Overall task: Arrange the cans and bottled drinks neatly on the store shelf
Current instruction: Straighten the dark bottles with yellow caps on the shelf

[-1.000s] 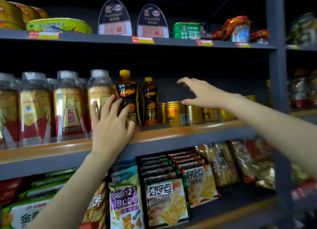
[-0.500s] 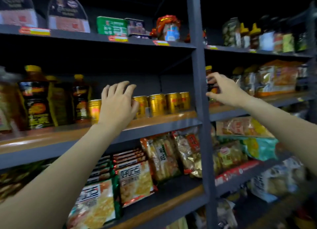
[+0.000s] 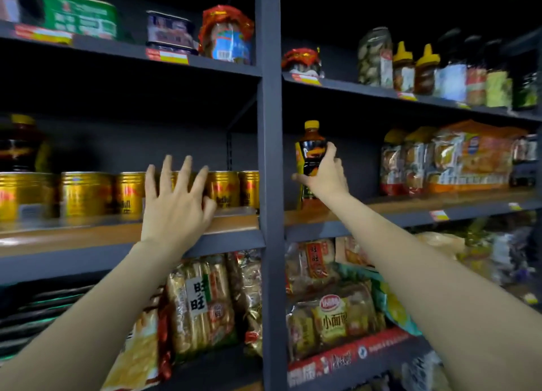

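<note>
A row of several gold cans (image 3: 85,194) stands on the wooden middle shelf (image 3: 88,235) left of the grey upright post (image 3: 269,156). My left hand (image 3: 176,206) is spread flat with straight fingers in front of the cans, its heel at the shelf edge. Right of the post, a dark drink bottle with a yellow cap (image 3: 311,150) stands upright on the shelf board. My right hand (image 3: 325,175) grips this bottle around its middle. Another dark bottle (image 3: 19,144) stands at the far left behind the cans.
Packaged snacks (image 3: 457,159) fill the right part of the middle shelf. Tins and jars (image 3: 225,35) sit on the top shelf, with sauce bottles (image 3: 425,68) to the right. Bags of crackers (image 3: 202,305) crowd the lower shelf beneath both arms.
The view has swung right along the shelf. My right hand went past the post and took hold of the yellow-capped bottle. My left hand slid right from the bottles to the gold cans.
</note>
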`<state>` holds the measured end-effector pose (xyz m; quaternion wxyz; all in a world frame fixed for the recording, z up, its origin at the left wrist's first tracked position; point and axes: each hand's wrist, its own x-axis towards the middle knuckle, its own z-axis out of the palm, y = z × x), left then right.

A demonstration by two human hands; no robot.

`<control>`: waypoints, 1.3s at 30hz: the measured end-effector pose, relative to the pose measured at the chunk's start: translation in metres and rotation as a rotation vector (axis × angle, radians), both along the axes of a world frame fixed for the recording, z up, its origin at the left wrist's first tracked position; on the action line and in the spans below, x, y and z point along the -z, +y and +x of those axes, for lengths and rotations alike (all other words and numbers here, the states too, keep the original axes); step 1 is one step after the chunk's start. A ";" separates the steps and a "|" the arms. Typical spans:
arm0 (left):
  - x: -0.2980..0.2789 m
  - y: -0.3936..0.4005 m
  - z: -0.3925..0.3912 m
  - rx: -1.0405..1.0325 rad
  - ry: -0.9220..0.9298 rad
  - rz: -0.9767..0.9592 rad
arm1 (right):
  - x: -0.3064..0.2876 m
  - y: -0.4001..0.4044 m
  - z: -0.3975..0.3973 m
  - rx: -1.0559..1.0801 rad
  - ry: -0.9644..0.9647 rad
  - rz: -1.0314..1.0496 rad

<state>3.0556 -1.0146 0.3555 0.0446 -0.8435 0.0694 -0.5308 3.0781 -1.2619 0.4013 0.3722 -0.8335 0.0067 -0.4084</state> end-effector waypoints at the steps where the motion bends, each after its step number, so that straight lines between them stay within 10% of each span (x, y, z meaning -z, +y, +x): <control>1: 0.000 0.000 -0.001 -0.001 -0.004 0.000 | 0.001 0.003 0.006 0.045 0.018 0.003; 8: 0.001 0.000 -0.001 0.018 -0.019 -0.028 | 0.011 -0.007 0.027 0.107 0.044 0.084; 22: -0.002 0.022 -0.021 0.125 -0.086 0.004 | -0.017 0.032 -0.095 -0.296 -0.743 0.017; 39: -0.013 0.394 -0.110 -0.079 -0.160 -0.001 | -0.020 0.379 -0.109 -0.646 -0.363 0.143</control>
